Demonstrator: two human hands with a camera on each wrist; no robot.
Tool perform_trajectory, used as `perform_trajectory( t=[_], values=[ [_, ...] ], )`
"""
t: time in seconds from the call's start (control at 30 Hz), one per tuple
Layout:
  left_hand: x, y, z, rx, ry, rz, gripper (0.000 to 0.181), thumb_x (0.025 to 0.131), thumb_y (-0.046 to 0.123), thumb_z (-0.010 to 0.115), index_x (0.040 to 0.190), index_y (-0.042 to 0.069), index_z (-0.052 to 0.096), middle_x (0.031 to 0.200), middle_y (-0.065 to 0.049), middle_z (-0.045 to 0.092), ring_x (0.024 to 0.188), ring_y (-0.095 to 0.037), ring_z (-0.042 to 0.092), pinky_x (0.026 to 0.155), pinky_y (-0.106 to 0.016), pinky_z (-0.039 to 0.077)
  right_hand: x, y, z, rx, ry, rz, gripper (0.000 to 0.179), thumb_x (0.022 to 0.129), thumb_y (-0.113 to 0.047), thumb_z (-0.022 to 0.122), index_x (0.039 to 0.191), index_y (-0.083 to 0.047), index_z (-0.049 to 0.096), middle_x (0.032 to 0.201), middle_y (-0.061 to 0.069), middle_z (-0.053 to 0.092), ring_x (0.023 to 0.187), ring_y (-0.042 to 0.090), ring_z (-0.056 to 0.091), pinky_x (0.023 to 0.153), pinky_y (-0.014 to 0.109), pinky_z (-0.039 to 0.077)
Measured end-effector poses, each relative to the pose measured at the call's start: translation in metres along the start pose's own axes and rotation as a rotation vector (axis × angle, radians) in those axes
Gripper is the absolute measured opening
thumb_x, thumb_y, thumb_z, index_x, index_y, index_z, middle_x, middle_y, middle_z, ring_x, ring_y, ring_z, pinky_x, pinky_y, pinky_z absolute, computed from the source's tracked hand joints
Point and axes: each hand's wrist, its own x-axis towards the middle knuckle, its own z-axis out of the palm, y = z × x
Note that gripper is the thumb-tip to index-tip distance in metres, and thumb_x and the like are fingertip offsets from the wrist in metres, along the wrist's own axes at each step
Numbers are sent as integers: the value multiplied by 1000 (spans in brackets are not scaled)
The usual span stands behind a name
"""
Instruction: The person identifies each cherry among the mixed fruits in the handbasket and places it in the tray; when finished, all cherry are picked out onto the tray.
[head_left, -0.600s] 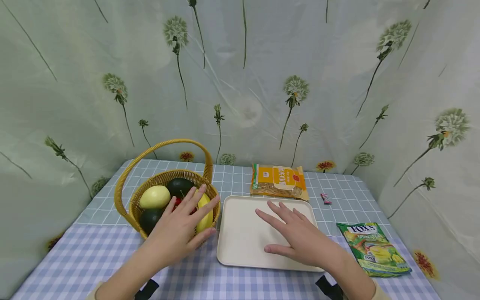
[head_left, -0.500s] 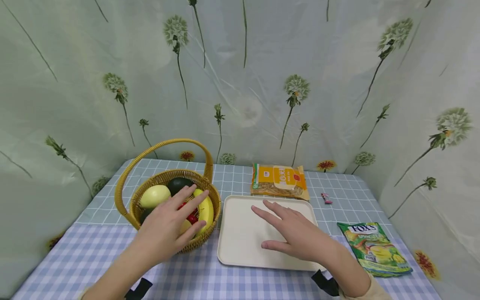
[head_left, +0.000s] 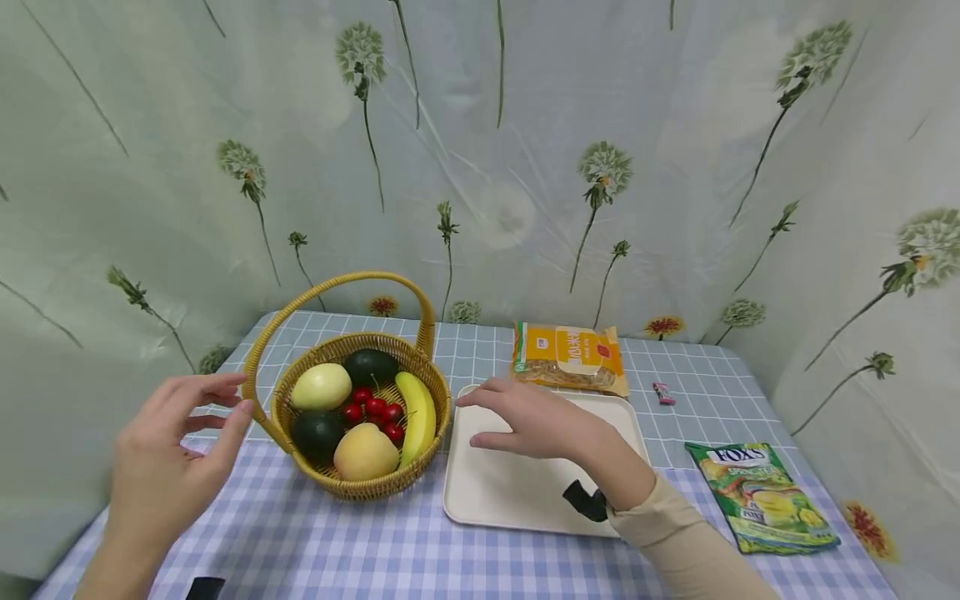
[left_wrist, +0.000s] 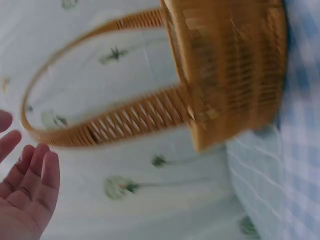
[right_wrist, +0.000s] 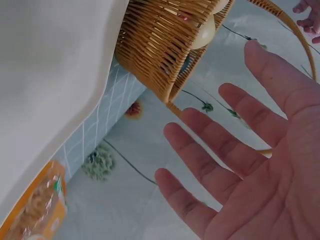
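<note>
Floral backdrop (head_left: 517,67), left grip (head_left: 168,454) and right grip (head_left: 528,418) slack, empty, basket (head_left: 386,486), cherries (head_left: 375,407) clearest in head view

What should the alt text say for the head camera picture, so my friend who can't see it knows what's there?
The left hand hovers close to the tall handle of a wicker basket of fruit, and the right hand hovers above a pale tray. An orange bag lies behind the tray and a green FOX'S bag to its right.
</note>
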Motion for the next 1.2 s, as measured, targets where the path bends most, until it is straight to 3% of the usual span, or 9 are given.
perform_trajectory(
  t=[0.07, 0.17, 0.27, 0.4, 0.5, 0.57, 0.67, 0.77, 1.2],
  values=[
    [2, -15, -1, -22, -31, -96, 35, 92, -3, 76, 127, 3, 73, 111, 23, 63, 97, 24, 57, 75, 1, 48, 11, 1, 0, 4, -15, -7, 49, 106, -39, 69, 150, -18, 63, 146, 6, 65, 131, 26, 65, 112, 47, 53],
    [4, -43, -1, -80, -187, -252, 38, 105, 9, 67, 143, 3, 61, 121, 31, 55, 102, 25, 56, 72, -6, 54, 28, 2, 0, 10, -45, -20, 49, 107, -37, 69, 150, -15, 63, 145, 9, 65, 131, 28, 64, 111, 47, 53],
    [4, -70, 6, -161, -379, -367, 49, 113, 21, 56, 156, 0, 46, 142, 5, 58, 106, 25, 53, 74, -14, 60, 45, 2, 1, 27, -81, -36, 50, 107, -35, 68, 151, -12, 61, 146, 11, 65, 135, 30, 62, 114, 47, 51],
    [15, -100, 20, -236, -592, -486, 64, 116, 33, 47, 167, -1, 28, 166, -35, 32, 136, -21, 61, 81, -24, 64, 66, 0, -3, 70, -117, -66, 51, 108, -32, 66, 154, -9, 58, 152, 10, 63, 140, 30, 59, 118, 45, 48],
    [27, -117, 33, -298, -712, -512, 71, 117, 35, 45, 170, -2, 17, 170, -40, 18, 148, -60, 34, 89, -41, 65, 81, -4, -6, 110, -125, -82, 49, 109, -32, 65, 153, -10, 59, 154, 8, 62, 139, 28, 60, 117, 42, 49],
    [33, -126, 41, -342, -763, -501, 72, 117, 33, 45, 170, -2, 13, 171, -39, 16, 150, -53, 40, 89, -48, 65, 91, -8, -7, 126, -129, -86, 47, 109, -32, 64, 152, -12, 60, 153, 8, 63, 137, 28, 62, 115, 39, 51],
    [36, -132, 51, -388, -799, -473, 69, 117, 30, 45, 169, -4, 16, 166, -41, 29, 130, -19, 65, 86, -45, 64, 105, -14, -5, 132, -153, -79, 46, 109, -34, 65, 151, -15, 61, 153, 8, 63, 137, 27, 63, 112, 36, 52],
    [35, -134, 57, -420, -806, -478, 65, 117, 27, 43, 167, -6, 21, 157, -42, 42, 106, 5, 66, 81, -37, 63, 119, -20, -3, 134, -190, -62, 48, 109, -36, 64, 152, -16, 60, 152, 10, 63, 134, 25, 64, 109, 33, 53],
    [28, -133, 53, -278, -755, -511, 64, 115, 27, 48, 165, -8, 27, 154, -45, 45, 94, 10, 64, 75, -32, 64, 181, -36, 17, 64, -320, 61, 51, 107, -44, 65, 152, -21, 59, 152, 0, 60, 130, 13, 61, 107, 24, 49]
  ],
)
